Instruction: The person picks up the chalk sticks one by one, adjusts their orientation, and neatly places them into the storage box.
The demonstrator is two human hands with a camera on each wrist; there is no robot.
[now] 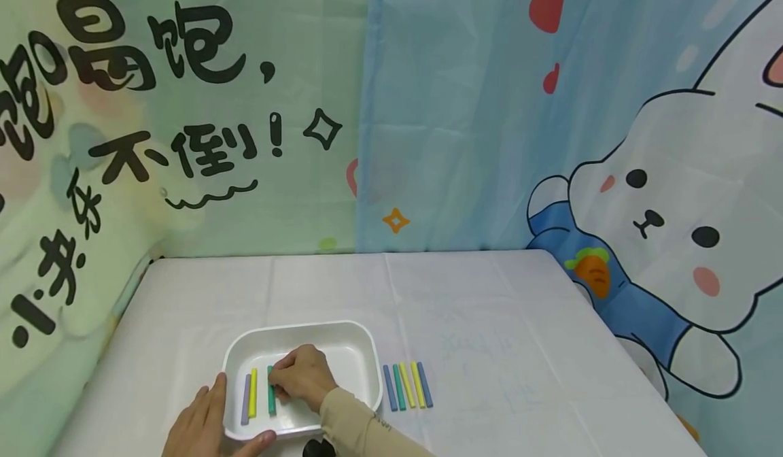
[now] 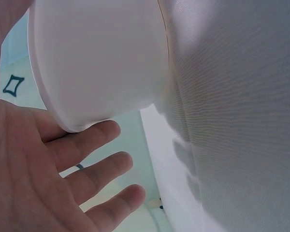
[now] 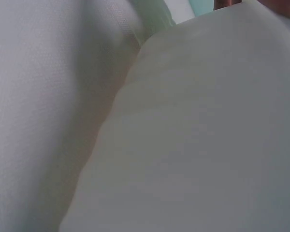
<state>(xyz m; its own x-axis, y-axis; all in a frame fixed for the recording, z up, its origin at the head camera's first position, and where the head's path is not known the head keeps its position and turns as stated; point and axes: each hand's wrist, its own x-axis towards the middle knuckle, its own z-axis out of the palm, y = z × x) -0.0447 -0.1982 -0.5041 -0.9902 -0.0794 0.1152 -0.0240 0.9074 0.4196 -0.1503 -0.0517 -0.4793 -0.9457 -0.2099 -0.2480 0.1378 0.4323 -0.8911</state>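
Note:
A white tray [image 1: 342, 338] with a raised rim stands near the front of the table. Inside it my right hand [image 1: 304, 377] pinches a slim green chalk-like stick [image 1: 272, 401] by its upper part, and the stick lies lengthwise, pointing toward me. To its left in the tray lie a purple stick [image 1: 246, 400] and a yellow stick [image 1: 253, 393], side by side. My left hand [image 1: 202, 419] rests at the tray's front left corner, fingers extended along the outside and thumb by the front rim. In the left wrist view, the fingers [image 2: 94, 179] are spread, the topmost touching the rim.
Right of the tray, a row of several blue, green and yellow sticks [image 1: 408, 385] lies on the white tablecloth [image 1: 520, 348]. A printed curtain [image 1: 453, 137] hangs behind the table. A dark round object [image 1: 319, 448] shows at the front edge below the tray.

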